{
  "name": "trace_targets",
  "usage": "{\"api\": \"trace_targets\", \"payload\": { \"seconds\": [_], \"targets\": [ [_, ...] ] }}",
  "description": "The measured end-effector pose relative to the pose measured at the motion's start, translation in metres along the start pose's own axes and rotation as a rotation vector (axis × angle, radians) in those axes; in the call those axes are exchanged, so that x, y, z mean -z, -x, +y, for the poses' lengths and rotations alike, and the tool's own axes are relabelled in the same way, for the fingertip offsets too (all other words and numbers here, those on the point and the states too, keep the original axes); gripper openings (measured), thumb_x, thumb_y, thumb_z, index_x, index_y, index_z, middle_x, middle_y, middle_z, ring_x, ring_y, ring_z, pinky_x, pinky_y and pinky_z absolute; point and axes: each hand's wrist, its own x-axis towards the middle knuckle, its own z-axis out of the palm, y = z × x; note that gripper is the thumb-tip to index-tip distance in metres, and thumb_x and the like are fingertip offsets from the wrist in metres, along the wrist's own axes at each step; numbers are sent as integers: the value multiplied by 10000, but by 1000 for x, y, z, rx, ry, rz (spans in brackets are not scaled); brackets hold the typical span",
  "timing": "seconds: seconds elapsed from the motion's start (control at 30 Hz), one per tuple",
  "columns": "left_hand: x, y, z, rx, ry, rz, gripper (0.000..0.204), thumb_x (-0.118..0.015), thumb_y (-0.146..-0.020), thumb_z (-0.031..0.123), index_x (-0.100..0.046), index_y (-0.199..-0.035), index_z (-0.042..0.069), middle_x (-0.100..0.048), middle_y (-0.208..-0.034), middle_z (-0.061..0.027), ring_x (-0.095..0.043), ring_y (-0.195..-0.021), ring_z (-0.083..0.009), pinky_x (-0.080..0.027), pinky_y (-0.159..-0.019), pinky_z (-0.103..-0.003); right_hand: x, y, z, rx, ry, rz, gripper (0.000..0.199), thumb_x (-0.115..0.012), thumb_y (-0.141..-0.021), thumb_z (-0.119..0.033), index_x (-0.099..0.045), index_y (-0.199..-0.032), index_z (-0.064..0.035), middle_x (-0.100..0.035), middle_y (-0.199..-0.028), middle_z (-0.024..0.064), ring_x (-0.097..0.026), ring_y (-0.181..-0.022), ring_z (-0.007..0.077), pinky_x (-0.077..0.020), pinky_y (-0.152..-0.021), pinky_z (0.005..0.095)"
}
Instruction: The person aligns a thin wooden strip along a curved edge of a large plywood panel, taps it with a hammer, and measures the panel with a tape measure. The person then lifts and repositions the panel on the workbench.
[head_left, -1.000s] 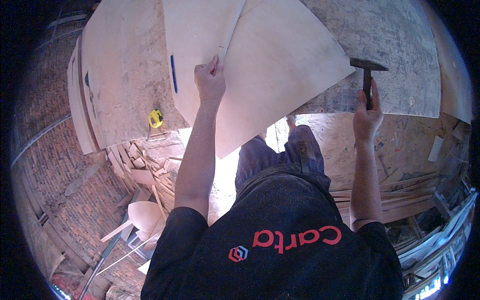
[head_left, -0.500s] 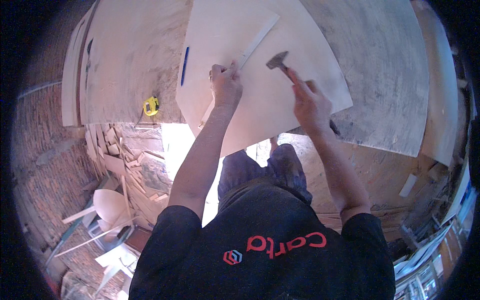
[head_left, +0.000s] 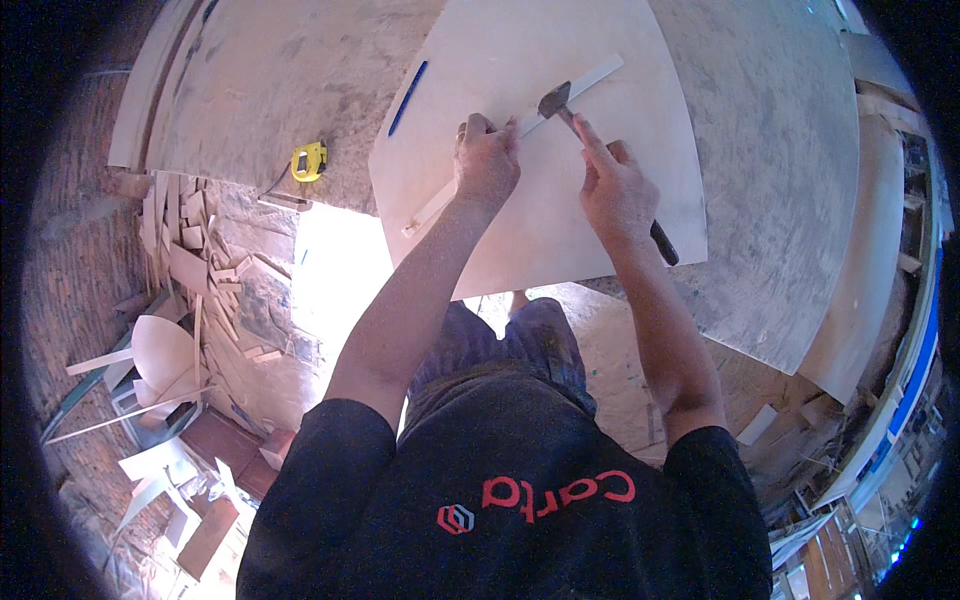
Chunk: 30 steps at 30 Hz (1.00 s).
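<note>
A pale sheet of thin wood (head_left: 590,235) lies on the worktop in front of me, with a narrow wooden strip (head_left: 598,74) slanting across it. My left hand (head_left: 487,162) rests over the middle of the strip, thumb and fingers pinched together; whatever sits between them is too small to make out. In my right hand (head_left: 618,190) is a hammer (head_left: 665,243), gripped by its dark handle with the forefinger stretched along the shaft. Its metal head is over the strip, just right of my left fingertips; whether it touches cannot be told.
A blue pen (head_left: 408,98) lies on the sheet, left of the strip. The yellow tape measure (head_left: 309,161) sits on the worktop (head_left: 260,90) near its front edge. Wood offcuts (head_left: 190,265) are heaped on the floor at left. Curved panels (head_left: 868,270) stand at right.
The hammer head has come from beside the strip to a place over it, close to my left fingers. The whole view has turned a little. My left hand stays at the strip.
</note>
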Motion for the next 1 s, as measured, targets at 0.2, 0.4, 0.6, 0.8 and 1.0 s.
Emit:
{"api": "trace_targets", "payload": {
  "seconds": [0.2,0.4,0.6,0.8,1.0],
  "targets": [
    [1,-1,-3,-24,-37,-57,195,-661,-922,144,-772,-1082,134,-537,-980,-146,-552,-930,-353,-511,-792,-454,2,-3,-3,50,-18,45,616,-666,-947,-143,-511,-1472,-426,-614,-858,28,-681,-712,277,-550,-577,454],
    [-1,0,-2,6,-22,-37,167,-645,-954,171,-783,-1039,129,-540,-985,-152,-555,-928,-356,-519,-799,-461,2,-7,-2,-6,13,-38,600,-667,-954,-162,-514,-1470,-425,-606,-852,32,-682,-728,278,-552,-598,449],
    [-7,-2,-9,-4,24,-27,207,-667,-934,230,-778,-1096,167,-559,-900,-159,-556,-885,-345,-482,-732,-462,3,-6,-2,-11,-4,-35,575,-658,-963,-173,-523,-1463,-423,-624,-879,36,-676,-730,277,-546,-611,455],
    [-2,-5,-6,47,-47,-152,334,-671,-880,152,-740,-1206,175,-562,-1046,-146,-558,-1004,-345,-522,-869,-466,3,-5,1,-6,-45,-104,565,-642,-964,-116,-543,-1460,-368,-672,-967,64,-703,-817,302,-566,-673,448],
    [42,5,11,23,-9,-87,393,-748,-896,356,-725,-1256,198,-589,-1149,-167,-587,-1069,-358,-517,-938,-460,-23,38,82,-7,-376,232,464,-595,-975,-4,-574,-1434,-70,-652,-1367,153,-691,-1132,287,-552,-911,375]
  ]
}}
